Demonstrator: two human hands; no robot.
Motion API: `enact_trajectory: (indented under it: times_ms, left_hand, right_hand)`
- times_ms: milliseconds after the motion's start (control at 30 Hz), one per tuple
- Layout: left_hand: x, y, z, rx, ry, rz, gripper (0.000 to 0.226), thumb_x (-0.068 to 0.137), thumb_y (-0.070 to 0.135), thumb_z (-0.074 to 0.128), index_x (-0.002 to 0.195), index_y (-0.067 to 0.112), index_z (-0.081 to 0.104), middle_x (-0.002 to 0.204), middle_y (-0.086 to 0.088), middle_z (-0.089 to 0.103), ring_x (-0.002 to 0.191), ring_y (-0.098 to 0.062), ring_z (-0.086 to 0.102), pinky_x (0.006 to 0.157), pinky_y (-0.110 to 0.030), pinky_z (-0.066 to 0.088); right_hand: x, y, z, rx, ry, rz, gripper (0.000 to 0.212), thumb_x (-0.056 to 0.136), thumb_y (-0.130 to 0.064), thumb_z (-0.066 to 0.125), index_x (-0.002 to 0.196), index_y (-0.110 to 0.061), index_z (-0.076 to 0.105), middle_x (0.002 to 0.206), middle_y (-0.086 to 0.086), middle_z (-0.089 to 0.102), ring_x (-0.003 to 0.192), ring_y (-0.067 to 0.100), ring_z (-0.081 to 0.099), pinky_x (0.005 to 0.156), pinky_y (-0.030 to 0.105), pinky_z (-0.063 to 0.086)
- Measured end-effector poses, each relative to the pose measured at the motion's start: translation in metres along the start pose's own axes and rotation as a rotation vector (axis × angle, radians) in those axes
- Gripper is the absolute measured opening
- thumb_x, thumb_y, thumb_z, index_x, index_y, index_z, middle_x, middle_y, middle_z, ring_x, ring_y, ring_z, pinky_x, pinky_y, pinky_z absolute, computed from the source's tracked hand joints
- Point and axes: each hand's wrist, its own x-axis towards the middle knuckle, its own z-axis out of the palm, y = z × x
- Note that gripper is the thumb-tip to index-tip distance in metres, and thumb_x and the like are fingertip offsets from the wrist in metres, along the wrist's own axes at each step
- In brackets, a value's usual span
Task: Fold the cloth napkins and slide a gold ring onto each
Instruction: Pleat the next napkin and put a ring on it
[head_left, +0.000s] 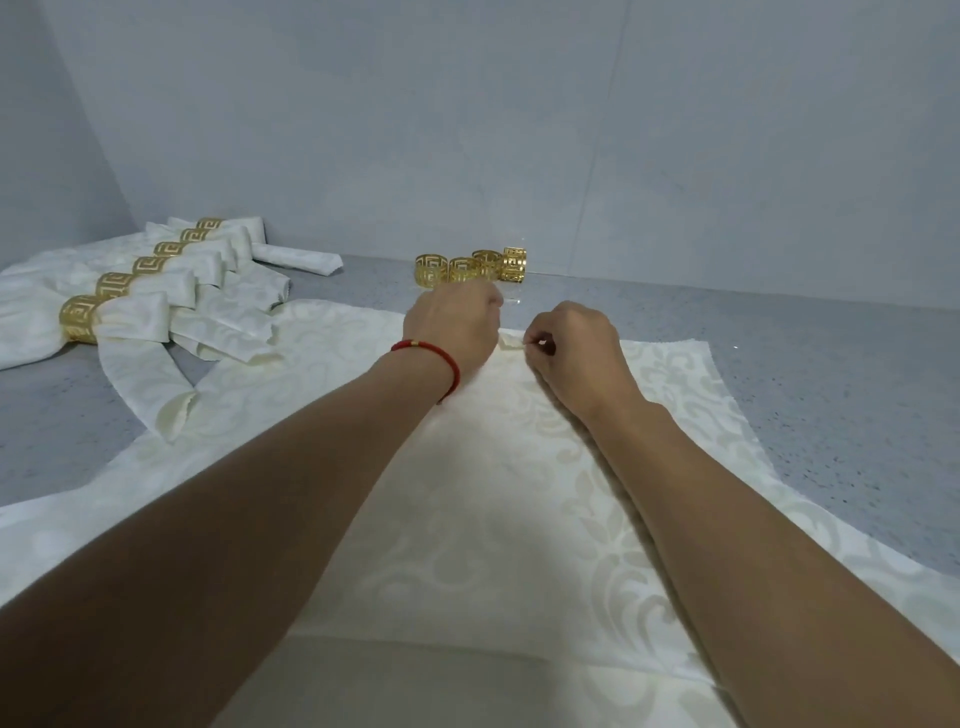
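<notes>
Flat napkin (493, 519), far edge at twelve o'clock pinched by left hand (452, 332) and right hand (576, 348) to start folding; spare rings (470, 266) beyond.

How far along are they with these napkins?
Six ringed napkins lie finished at the left. Both hands, left hand and right hand, are pinching the far edge of a flat napkin to start folding it. Four loose gold rings wait by the wall, so several remain.
</notes>
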Motion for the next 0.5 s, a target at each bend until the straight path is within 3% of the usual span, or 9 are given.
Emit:
enact_trajectory:
  times_ms: [67, 167, 300, 400, 500]
  left_hand:
    - [-0.004, 0.0, 0.009, -0.021, 0.065, -0.018, 0.03, 0.091, 0.021, 0.049, 0.064, 0.014, 0.058, 0.066, -0.001, 0.06, 0.068, -0.028, 0.058, 0.059, -0.032, 0.045]
    - [-0.01, -0.003, 0.02, -0.065, 0.106, -0.01, 0.031, 0.085, 0.018, 0.057, 0.055, 0.012, 0.053, 0.054, -0.004, 0.05, 0.056, -0.023, 0.047, 0.052, -0.031, 0.042]
    - [-0.008, -0.008, 0.024, -0.063, 0.082, -0.005, 0.029, 0.083, 0.019, 0.064, 0.059, 0.02, 0.048, 0.06, -0.002, 0.055, 0.063, -0.024, 0.055, 0.057, -0.03, 0.05]
    - [-0.007, -0.008, 0.025, -0.094, 0.075, 0.004, 0.017, 0.084, 0.016, 0.067, 0.069, 0.018, 0.075, 0.072, 0.005, 0.067, 0.071, -0.015, 0.059, 0.057, -0.026, 0.043]
    - [-0.007, -0.007, 0.023, -0.09, 0.07, 0.024, 0.011, 0.088, 0.018, 0.067, 0.08, 0.017, 0.075, 0.085, 0.004, 0.069, 0.082, -0.015, 0.061, 0.063, -0.025, 0.041]
  right_hand:
    - [0.0, 0.001, -0.002, 0.024, -0.003, 0.005, 0.014, 0.086, -0.002, 0.065, 0.084, -0.01, 0.076, 0.086, 0.007, 0.066, 0.079, 0.024, 0.062, 0.07, 0.033, 0.046]
    - [0.0, 0.003, -0.005, 0.117, -0.018, 0.088, 0.015, 0.086, -0.003, 0.068, 0.082, -0.012, 0.079, 0.079, 0.001, 0.069, 0.075, 0.019, 0.065, 0.07, 0.03, 0.053]
    - [0.0, 0.001, -0.011, 0.213, -0.053, 0.196, 0.016, 0.088, -0.007, 0.066, 0.08, -0.014, 0.079, 0.075, -0.005, 0.072, 0.074, 0.012, 0.067, 0.061, 0.014, 0.049]
    - [0.002, 0.003, -0.011, 0.28, -0.023, 0.256, 0.015, 0.09, -0.012, 0.064, 0.084, -0.012, 0.078, 0.079, -0.003, 0.074, 0.081, 0.014, 0.069, 0.07, 0.021, 0.055]
    - [0.003, 0.003, -0.006, 0.263, -0.064, 0.23, 0.018, 0.09, -0.021, 0.075, 0.107, -0.013, 0.076, 0.092, -0.002, 0.072, 0.089, 0.015, 0.064, 0.082, 0.026, 0.051]
